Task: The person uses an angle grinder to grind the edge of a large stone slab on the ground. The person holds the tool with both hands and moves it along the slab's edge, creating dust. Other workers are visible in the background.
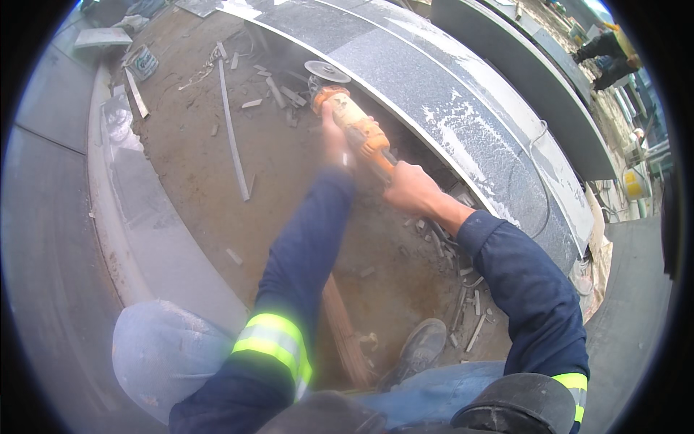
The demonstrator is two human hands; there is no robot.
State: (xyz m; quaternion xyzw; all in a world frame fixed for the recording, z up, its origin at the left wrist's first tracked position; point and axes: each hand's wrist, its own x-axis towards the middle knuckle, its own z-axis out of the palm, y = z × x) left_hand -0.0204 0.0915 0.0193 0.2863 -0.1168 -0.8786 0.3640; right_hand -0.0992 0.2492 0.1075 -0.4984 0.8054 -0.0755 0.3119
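Note:
An orange angle grinder (pixel 351 114) is held out in front of me in both hands. My left hand (pixel 335 139) is wrapped around its front body near the head, partly blurred. Around the rear handle, my right hand (pixel 413 189) is closed. The round cutting disc (pixel 327 71) sits at the far end of the tool, beside the white near edge of a grey stone slab (pixel 405 65). From this view I cannot tell whether the disc touches the slab. White dust or residue streaks the slab's top.
Stone offcuts (pixel 276 92) and a long thin strip (pixel 233 141) litter the dusty ground. A pale slab (pixel 155 217) lies left, with a bucket (pixel 142 64) beyond. A cable (pixel 547 188) crosses the worked slab. Dark panels (pixel 535 79) stand behind it; another person (pixel 611 52) is far right.

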